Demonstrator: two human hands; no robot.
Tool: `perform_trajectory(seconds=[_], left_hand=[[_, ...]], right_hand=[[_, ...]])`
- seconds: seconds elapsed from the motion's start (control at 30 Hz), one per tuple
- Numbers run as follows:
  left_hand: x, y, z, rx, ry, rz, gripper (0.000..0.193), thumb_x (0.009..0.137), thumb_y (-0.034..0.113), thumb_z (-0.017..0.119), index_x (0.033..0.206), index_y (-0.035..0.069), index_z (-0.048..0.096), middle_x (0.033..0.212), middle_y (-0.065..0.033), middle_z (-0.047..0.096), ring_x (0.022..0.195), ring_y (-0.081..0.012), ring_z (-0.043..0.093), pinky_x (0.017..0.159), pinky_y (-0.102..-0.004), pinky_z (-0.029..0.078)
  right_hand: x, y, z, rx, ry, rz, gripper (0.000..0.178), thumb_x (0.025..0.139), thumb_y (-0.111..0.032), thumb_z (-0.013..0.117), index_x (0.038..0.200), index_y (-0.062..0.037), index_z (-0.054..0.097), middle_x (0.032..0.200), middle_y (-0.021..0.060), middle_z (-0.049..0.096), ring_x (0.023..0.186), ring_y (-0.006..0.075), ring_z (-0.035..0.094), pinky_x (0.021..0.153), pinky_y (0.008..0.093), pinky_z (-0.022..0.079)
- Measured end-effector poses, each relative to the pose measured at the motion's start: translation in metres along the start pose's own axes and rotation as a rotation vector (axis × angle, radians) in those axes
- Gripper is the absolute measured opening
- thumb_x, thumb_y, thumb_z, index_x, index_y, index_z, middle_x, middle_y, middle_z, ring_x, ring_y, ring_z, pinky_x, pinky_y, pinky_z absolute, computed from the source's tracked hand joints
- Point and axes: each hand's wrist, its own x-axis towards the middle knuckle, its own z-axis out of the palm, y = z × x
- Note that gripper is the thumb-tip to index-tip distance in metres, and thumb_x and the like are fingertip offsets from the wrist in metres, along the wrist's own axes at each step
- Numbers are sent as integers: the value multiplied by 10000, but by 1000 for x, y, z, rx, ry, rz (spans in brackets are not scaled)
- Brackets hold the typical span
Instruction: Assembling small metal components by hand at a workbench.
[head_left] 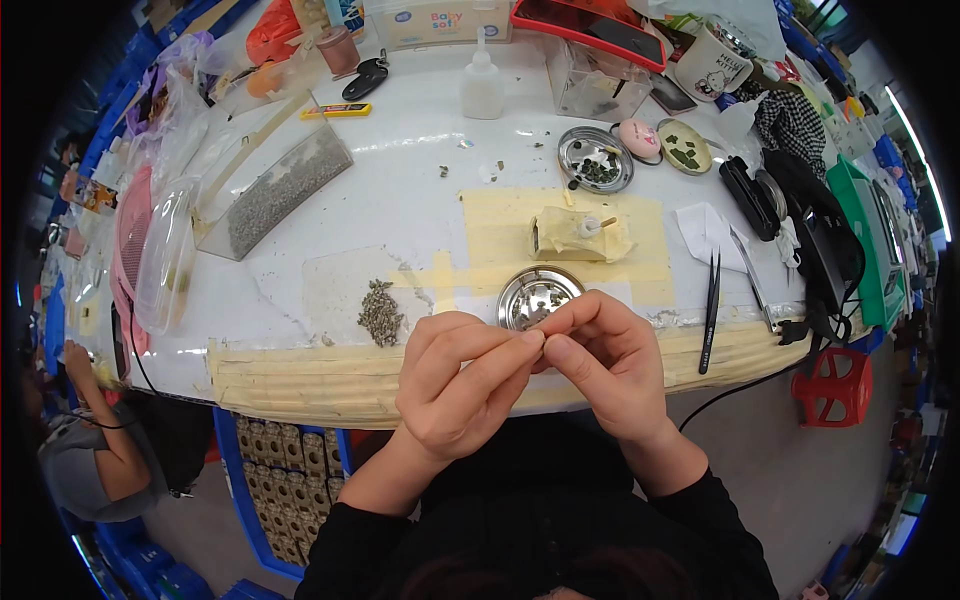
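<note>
We see two bare hands meeting over the near edge of the white round counter (400,190). The left hand (455,385) and the right hand (605,365) press their fingertips together on one tiny thing. It is too small for us to tell what it is. Both grips are pinched tight around that tiny bit, right in front of the small shiny round metal dish (535,295).

We count three round metal dishes on the counter. The near one is silver and holds little bits. A second silver dish (594,160) holds dark green pieces, and a third, yellowish dish (686,148) holds green pieces too.

One small heap of grey-green crumbly bits (381,313) lies left of the hands. One pair of thin black pointed tweezers (709,310) lies to the right. One soft white plastic squeeze bottle (481,85) stands far back. One long clear plastic tray of grey grains (280,190) sits on the left. Pale yellow paper tape (640,225) covers part of the counter.
</note>
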Motion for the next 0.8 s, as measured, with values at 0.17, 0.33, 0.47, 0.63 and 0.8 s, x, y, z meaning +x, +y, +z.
perform_trajectory(seconds=[0.17,0.33,0.47,0.63,0.8], left_hand=[[0,2,3,68,18,4,336,642,-58,803,959,16,722,852,-48,645,741,-217,589,638,-305,475],[-1,2,5,84,23,-8,319,649,-61,803,948,14,720,840,-46,638,737,-215,585,632,-302,473],[0,1,4,39,11,-12,328,641,-59,807,949,18,723,833,-43,634,730,-213,580,627,-302,470],[0,2,3,21,7,-1,350,629,-66,800,959,27,729,839,-35,640,730,-204,582,633,-293,463],[1,-3,-4,-249,-45,-87,358,643,-71,790,974,56,742,863,-20,653,760,-189,582,671,-286,452]], right_hand=[[-3,5,6,-160,93,-129,135,951,-9,613,1077,30,584,970,81,676,896,117,658,826,248,532],[-2,9,4,-495,100,-336,116,935,0,630,1029,32,571,944,82,678,867,107,653,798,240,525],[-2,7,2,-236,75,-178,109,939,-2,625,1023,33,567,949,81,676,868,104,647,798,244,524],[-3,3,0,-90,32,-98,96,950,-13,614,1026,23,568,969,83,672,885,109,645,816,263,536],[-1,1,-7,168,-66,85,103,938,-16,633,1025,22,593,958,90,676,877,138,668,820,282,560]])
